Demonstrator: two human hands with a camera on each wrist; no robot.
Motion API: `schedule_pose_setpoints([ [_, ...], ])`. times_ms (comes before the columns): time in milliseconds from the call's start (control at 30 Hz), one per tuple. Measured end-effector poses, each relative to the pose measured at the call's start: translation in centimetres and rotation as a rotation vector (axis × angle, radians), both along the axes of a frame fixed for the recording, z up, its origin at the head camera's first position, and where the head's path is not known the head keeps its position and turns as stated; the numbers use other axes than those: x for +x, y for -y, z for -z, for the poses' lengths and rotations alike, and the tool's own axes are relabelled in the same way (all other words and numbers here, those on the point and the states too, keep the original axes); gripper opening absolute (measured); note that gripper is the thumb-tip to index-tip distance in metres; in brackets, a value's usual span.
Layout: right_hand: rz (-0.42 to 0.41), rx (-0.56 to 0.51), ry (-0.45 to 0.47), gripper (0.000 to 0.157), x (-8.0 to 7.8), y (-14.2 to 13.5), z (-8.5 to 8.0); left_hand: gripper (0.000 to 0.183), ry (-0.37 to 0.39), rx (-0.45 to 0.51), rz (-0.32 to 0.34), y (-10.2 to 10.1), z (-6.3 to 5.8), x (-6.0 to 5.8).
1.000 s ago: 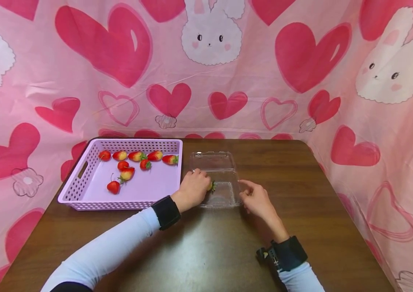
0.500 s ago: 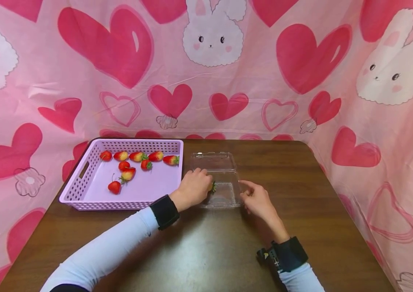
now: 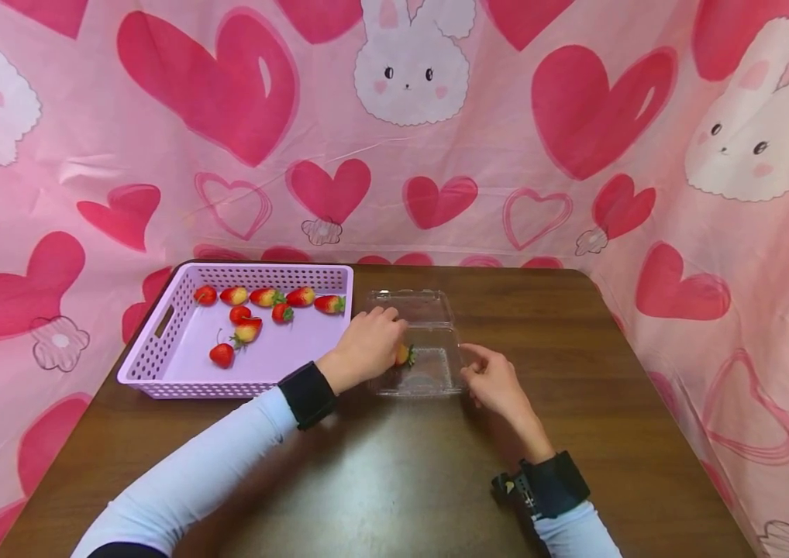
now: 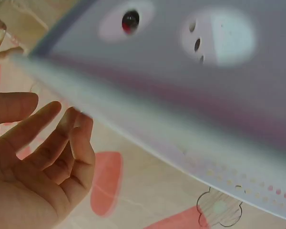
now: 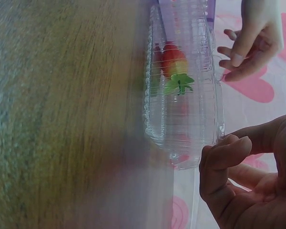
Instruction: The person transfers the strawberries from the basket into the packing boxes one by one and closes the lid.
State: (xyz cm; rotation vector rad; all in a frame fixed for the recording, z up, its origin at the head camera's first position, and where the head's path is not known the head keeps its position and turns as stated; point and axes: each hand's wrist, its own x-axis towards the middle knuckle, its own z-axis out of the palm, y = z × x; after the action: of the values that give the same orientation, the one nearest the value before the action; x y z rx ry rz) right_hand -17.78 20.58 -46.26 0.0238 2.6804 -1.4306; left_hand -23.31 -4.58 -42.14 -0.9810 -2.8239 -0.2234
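A clear plastic clamshell box (image 3: 439,370) lies with its lid laid back in the head view. Inside its left part is a red and yellow strawberry (image 3: 402,355) with a green calyx (image 5: 179,84). My left hand (image 3: 370,345) is above the box's left side, partly hiding the strawberry. In the right wrist view that hand hovers with loosely bent fingers, nothing between them, apart from the strawberry. My right hand (image 3: 495,380) is at the box's right edge, its index finger and thumb pinching the rim. The left wrist view shows the left hand (image 4: 43,162) beside the basket's wall.
A lilac perforated basket (image 3: 178,341) holding several strawberries (image 3: 246,330) stands left of the box, close to it. Both are on a brown wooden table (image 3: 380,473). A pink curtain (image 3: 492,116) with hearts and rabbits hangs behind and at the sides.
My left hand has let go of the strawberry and lifted slightly up and away, so more of the strawberry shows in the box. The right hand stays at the box's edge.
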Motion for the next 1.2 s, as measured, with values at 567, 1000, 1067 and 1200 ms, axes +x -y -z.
schedule_pose_setpoints([
  [567,0.009,-0.012,0.01,0.047,-0.1,-0.1,-0.1,0.017,-0.05,0.079,-0.087,2.4,-2.7,-2.2],
  [1000,-0.003,-0.019,0.023,0.048,-0.1,-0.1,-0.2,0.018,-0.088,0.107,-0.123,4.2,-2.7,-3.7],
  [1067,-0.001,-0.019,0.024,0.048,-0.1,-0.1,-0.2,0.018,-0.092,0.11,-0.127,4.4,-2.7,-3.7],
  [1200,0.007,-0.022,0.022,0.048,0.0,0.0,-0.2,0.016,-0.101,0.114,-0.137,4.7,-2.6,-3.8],
])
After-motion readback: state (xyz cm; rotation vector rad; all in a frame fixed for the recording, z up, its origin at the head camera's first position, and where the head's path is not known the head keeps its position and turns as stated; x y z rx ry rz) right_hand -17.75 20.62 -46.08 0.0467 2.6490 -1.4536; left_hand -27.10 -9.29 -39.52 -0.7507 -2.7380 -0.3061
